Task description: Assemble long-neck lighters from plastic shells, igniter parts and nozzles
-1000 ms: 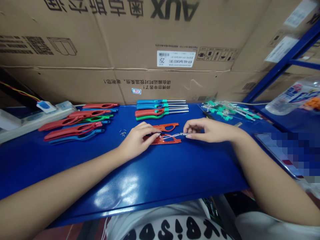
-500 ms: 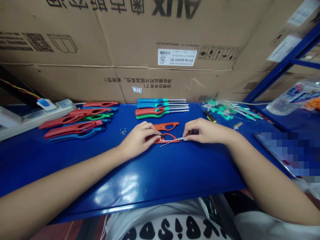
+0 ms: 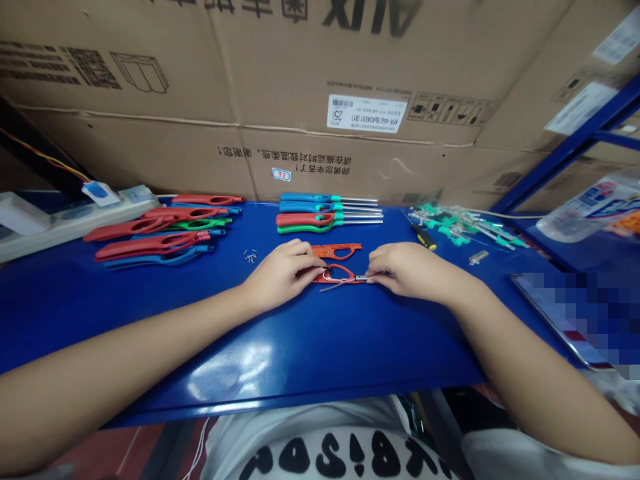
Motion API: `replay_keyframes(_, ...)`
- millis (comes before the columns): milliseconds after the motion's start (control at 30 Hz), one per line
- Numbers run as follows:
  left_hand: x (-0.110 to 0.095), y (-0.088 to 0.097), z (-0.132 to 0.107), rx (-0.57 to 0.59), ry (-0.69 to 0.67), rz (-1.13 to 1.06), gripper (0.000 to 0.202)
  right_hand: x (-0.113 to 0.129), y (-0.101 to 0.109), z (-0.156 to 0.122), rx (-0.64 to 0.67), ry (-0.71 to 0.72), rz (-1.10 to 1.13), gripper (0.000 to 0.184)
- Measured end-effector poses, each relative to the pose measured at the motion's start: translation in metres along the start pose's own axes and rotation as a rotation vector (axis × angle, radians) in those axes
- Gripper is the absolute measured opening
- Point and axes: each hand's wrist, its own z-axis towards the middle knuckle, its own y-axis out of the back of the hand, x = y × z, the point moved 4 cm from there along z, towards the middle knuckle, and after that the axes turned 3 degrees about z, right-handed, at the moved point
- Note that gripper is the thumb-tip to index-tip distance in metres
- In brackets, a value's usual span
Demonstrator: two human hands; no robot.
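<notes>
An orange lighter shell half [image 3: 341,269] with a finger loop lies on the blue table. My left hand [image 3: 286,275] is closed at its left end, thumb and fingertips pinching down on it; a small dark bit shows at the fingertips. A white wire and a thin pale tube [image 3: 334,287] run along the shell. At the shell's right end, my right hand [image 3: 403,270] pinches a small grey metal piece [image 3: 361,278], its far end hidden by the fingers. Just behind lies a second orange shell half [image 3: 345,251], partly covered by my left hand.
Red, blue and green lighter handles [image 3: 150,252] lie at left by a power strip [image 3: 70,223]. Lighters with metal tubes [image 3: 330,217] line the back. Small pins [image 3: 250,256], a screwdriver [image 3: 424,237], teal-ended rods [image 3: 463,223] and a tablet-like device [image 3: 543,313] are around. Cardboard [image 3: 280,80] stands behind.
The camera view has shifted slightly. My right fingers have drawn closer together around the metal piece at the shell's end. My left hand keeps its pinch at the other end.
</notes>
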Motion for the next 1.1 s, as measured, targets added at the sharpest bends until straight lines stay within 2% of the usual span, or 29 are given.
replay_keyframes(300,-0.002,0.0,0.001,0.009,-0.026,0.031,0.019,0.029,0.005,0.002,0.143,-0.115,-0.25,0.026)
replay_keyframes(900,-0.006,-0.003,0.0,0.04,-0.057,0.067,0.022,0.035,0.004,-0.001,0.168,-0.16,-0.294,0.025)
replay_keyframes(1100,-0.005,-0.004,0.0,0.072,-0.045,0.06,0.023,0.026,0.005,-0.006,0.127,-0.163,-0.244,0.025)
